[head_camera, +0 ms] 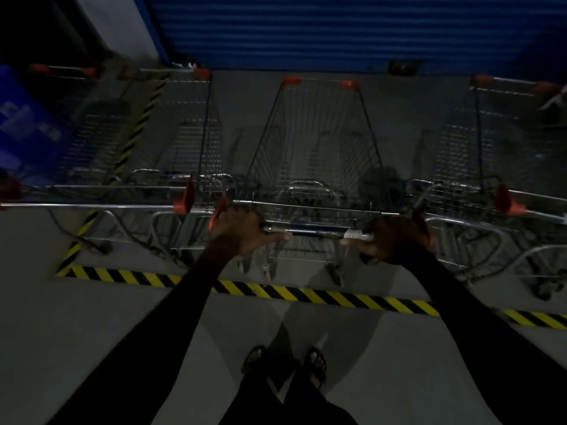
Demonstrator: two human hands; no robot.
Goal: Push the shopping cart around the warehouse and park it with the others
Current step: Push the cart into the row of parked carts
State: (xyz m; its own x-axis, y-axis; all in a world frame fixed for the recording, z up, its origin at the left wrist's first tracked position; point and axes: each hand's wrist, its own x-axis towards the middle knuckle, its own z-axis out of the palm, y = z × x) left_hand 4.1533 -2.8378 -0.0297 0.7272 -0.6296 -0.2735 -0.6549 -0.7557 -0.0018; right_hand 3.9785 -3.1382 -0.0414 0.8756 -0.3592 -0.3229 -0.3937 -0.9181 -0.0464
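The wire shopping cart [316, 142] with orange corner caps stands straight ahead of me, nose toward the blue shutter. Its handle bar [316, 230] runs across the middle of the view. My left hand [242, 230] is wrapped around the bar's left end and my right hand [389, 239] around its right end. Another parked cart [190, 139] sits close on the left and one more [491, 142] on the right, so my cart stands in the gap between them. The cart's rear wheels are just beyond the striped floor line.
A yellow-black hazard tape line [306, 292] crosses the grey floor in front of my feet [285, 366]. A blue roller shutter [337, 29] closes the far side. A blue crate [27, 127] rests in a further cart at far left. The scene is dim.
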